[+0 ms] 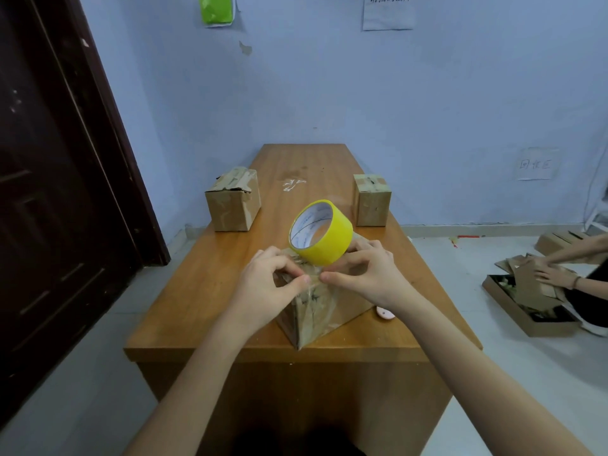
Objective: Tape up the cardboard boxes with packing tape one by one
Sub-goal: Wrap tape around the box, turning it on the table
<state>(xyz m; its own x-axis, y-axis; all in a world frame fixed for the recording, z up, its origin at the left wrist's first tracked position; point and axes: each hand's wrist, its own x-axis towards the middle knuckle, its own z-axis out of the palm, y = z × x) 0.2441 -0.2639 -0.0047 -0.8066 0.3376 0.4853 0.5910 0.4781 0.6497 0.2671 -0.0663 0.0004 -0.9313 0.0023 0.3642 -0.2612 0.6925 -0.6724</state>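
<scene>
Between both hands (368,274), yellow tape roll (324,233).

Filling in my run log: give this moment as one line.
stage: taping near box | left hand, right hand: pinching tape on its top | yellow tape roll: on box | two far boxes: idle

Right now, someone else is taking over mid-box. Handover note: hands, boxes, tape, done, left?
Left hand and right hand: both pinch tape at the top edge of the near box.
Yellow tape roll sits tilted on top of that box.
Far-left box and far-right box stand on the table, tape visible on their tops.
Left: finish and cut the strip on the near box.
</scene>
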